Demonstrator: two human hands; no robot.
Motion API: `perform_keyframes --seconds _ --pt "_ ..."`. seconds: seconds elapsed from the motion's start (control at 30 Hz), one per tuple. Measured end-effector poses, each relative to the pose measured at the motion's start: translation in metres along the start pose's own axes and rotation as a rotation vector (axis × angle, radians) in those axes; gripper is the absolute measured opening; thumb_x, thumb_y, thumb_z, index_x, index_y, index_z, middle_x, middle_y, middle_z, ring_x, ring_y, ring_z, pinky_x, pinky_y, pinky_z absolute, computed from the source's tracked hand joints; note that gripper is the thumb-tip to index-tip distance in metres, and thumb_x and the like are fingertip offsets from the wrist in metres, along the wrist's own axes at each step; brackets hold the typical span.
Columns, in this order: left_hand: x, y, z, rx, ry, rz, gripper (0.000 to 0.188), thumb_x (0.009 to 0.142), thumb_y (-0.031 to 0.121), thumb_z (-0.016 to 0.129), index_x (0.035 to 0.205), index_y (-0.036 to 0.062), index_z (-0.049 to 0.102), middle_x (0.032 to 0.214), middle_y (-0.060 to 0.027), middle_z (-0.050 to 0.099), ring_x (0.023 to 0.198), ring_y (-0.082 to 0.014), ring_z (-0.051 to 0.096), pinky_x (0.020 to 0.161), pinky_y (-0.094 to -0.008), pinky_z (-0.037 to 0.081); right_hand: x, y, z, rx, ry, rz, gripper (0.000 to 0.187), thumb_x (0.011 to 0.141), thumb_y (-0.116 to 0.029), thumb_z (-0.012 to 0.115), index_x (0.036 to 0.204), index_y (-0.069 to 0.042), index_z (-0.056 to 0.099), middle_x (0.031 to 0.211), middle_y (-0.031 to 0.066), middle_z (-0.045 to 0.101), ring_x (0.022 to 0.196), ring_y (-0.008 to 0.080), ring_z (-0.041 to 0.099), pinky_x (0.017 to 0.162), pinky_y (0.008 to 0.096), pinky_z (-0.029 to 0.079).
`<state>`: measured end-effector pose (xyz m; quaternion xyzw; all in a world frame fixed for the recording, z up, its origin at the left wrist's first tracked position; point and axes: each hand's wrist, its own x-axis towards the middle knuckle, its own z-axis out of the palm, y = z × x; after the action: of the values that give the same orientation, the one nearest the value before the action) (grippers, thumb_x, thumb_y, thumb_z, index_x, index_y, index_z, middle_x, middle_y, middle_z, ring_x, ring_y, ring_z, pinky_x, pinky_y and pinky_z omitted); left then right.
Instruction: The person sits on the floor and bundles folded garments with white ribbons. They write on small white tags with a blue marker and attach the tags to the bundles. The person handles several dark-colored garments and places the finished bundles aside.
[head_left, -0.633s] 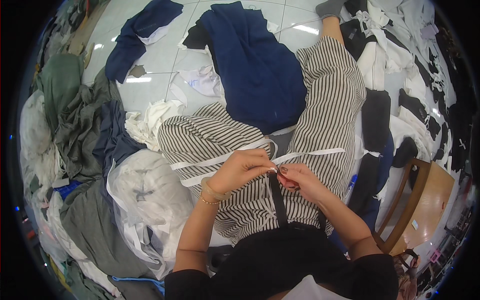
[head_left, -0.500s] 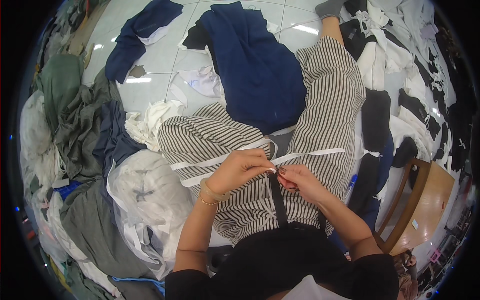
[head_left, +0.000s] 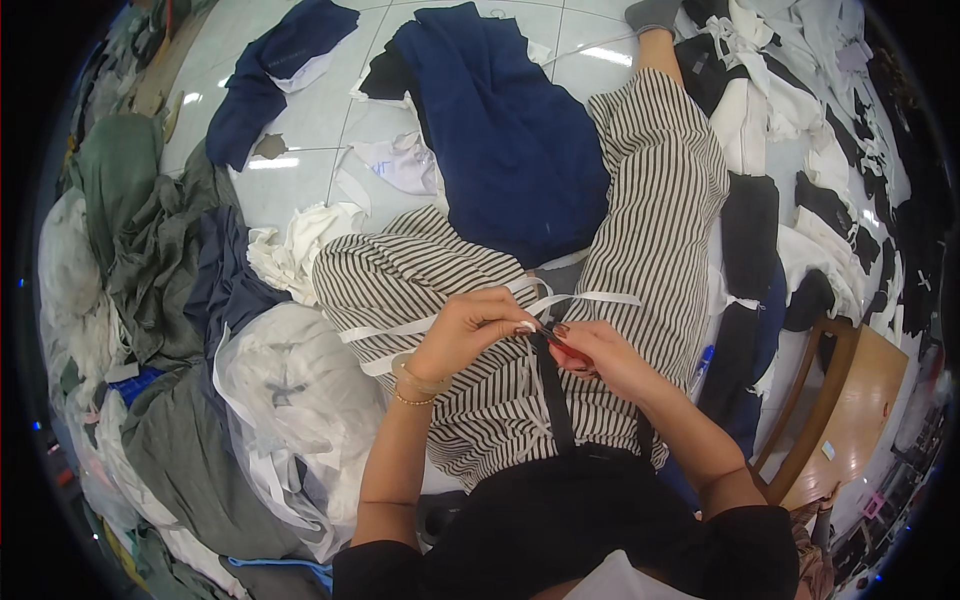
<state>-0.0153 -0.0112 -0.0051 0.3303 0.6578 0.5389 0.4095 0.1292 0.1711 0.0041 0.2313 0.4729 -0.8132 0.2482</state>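
Observation:
Over my lap, in striped trousers, my left hand pinches a white fabric tape between thumb and fingertips. One end of the tape juts out to the right above my hands, and more of it trails left across my thigh. Closed close beside it, my right hand grips small red-handled snips, mostly hidden in the palm. Their tip points at the left fingertips. A black strap runs down from beneath the hands to my waist. Navy cloth lies spread between my legs.
Left of me sit a clear bag of white cloth and heaped grey-green cloth. A wooden stool lies at the right, near a blue pen. Black and white cloth pieces cover the floor beyond my right leg.
My hands have shifted slightly left and turned, and more of the red handle shows. The free end of the tape has swung left and up. The cloth around has stayed put.

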Motion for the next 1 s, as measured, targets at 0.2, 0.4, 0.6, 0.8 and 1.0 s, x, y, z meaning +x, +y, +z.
perform_keyframes --seconds 0.2,0.4,0.6,0.8,1.0 --pt "0.002 0.002 0.003 -0.033 -0.004 -0.02 0.014 0.086 0.0 0.067 0.098 -0.001 0.074 0.085 -0.0053 0.066 0.077 -0.0124 0.064 0.07 -0.0231 0.051 0.001 0.0 0.001 0.013 0.0 0.021 0.04 0.101 -0.035 0.045 0.076 -0.006 0.057 0.06 -0.0072 0.037 0.053 0.0048 0.031 0.048 0.0224 0.023" --pt "0.002 0.002 0.006 -0.053 -0.02 -0.02 0.013 0.086 0.001 0.067 0.097 -0.0014 0.073 0.083 -0.005 0.065 0.076 -0.0126 0.061 0.068 -0.0242 0.049 0.002 -0.001 0.0 0.042 -0.018 0.043 0.041 0.101 -0.036 0.046 0.076 -0.006 0.058 0.06 -0.0074 0.036 0.052 0.0046 0.03 0.048 0.0224 0.022" --pt "0.003 0.002 0.01 -0.019 -0.031 0.001 0.012 0.085 0.002 0.068 0.096 -0.0022 0.071 0.081 -0.0048 0.063 0.074 -0.0134 0.058 0.066 -0.0259 0.047 0.004 0.0 0.001 0.04 0.006 0.013 0.039 0.1 -0.034 0.048 0.073 -0.007 0.057 0.058 -0.0073 0.037 0.051 0.0037 0.031 0.046 0.0215 0.023" --pt "0.006 0.002 0.007 0.141 -0.023 0.049 0.013 0.083 0.001 0.069 0.096 -0.0005 0.072 0.08 -0.0055 0.065 0.074 -0.014 0.06 0.067 -0.025 0.049 0.004 0.011 0.005 0.134 0.044 -0.044 0.036 0.1 -0.03 0.049 0.072 -0.007 0.057 0.061 -0.0061 0.041 0.054 0.0035 0.032 0.048 0.0214 0.024" --pt "-0.012 -0.027 -0.011 0.133 0.119 -0.108 0.014 0.087 0.002 0.066 0.099 0.0001 0.073 0.083 -0.0035 0.066 0.075 -0.0115 0.061 0.067 -0.024 0.048 -0.024 -0.031 -0.014 0.321 0.119 -0.395 0.026 0.099 -0.023 0.049 0.08 -0.004 0.05 0.063 -0.0007 0.041 0.054 0.0066 0.032 0.049 0.0218 0.027"
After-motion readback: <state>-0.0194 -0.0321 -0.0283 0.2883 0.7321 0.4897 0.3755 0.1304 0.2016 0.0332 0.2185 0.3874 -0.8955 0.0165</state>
